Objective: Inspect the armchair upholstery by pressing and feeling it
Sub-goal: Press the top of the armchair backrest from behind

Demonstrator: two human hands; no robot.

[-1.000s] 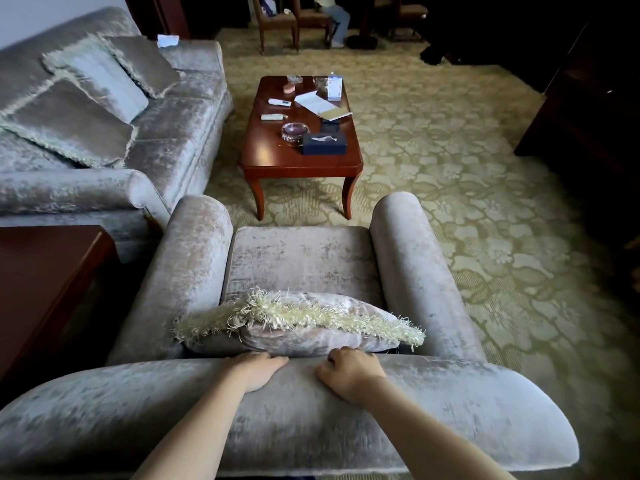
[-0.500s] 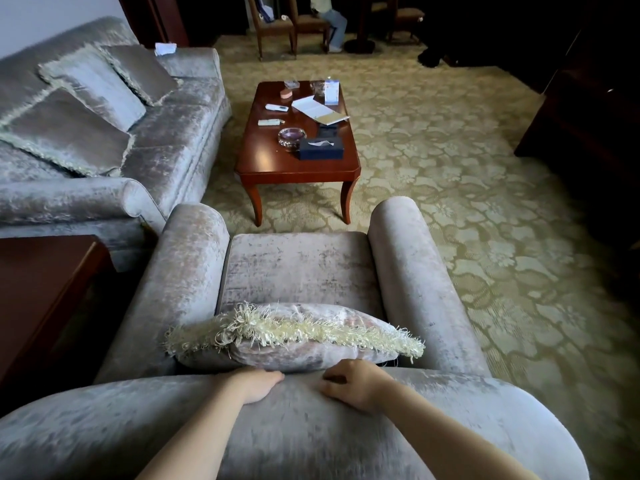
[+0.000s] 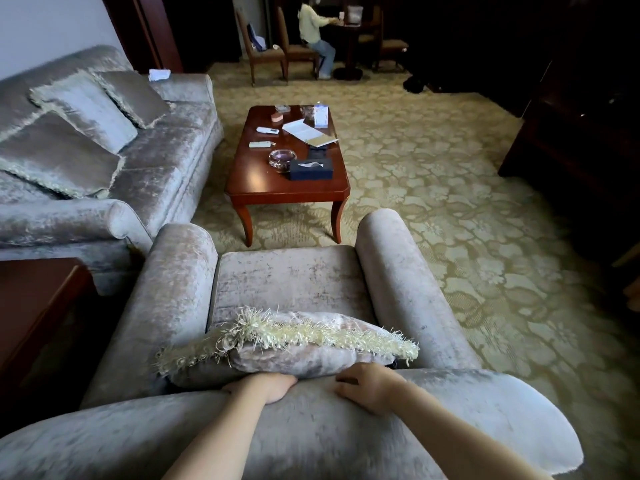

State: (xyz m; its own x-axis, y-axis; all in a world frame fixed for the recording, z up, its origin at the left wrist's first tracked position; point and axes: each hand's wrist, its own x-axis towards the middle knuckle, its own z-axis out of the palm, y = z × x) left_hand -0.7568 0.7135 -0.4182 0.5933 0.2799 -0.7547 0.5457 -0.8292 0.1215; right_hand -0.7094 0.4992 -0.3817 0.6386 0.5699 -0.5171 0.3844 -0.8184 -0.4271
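The grey velvet armchair (image 3: 287, 282) faces away from me, and I stand behind its backrest (image 3: 467, 410). A fringed cushion (image 3: 287, 355) leans against the backrest on the seat. My left hand (image 3: 266, 388) lies on the top of the backrest with its fingers curled over the front edge, their tips hidden behind the cushion. My right hand (image 3: 367, 386) sits beside it on the backrest top, its fingers bent and digging into the fabric. About a hand's width separates the two hands.
A matching sofa (image 3: 156, 168) with cushions stands at the left. A wooden coffee table (image 3: 287, 192) holding a tissue box, papers and an ashtray is in front of the armchair. A dark side table (image 3: 31, 306) is at the near left. A person sits at a far table.
The view has lifted and shows more of the room's far end. Both hands stay on the backrest top; my right hand has slid slightly back from the front edge.
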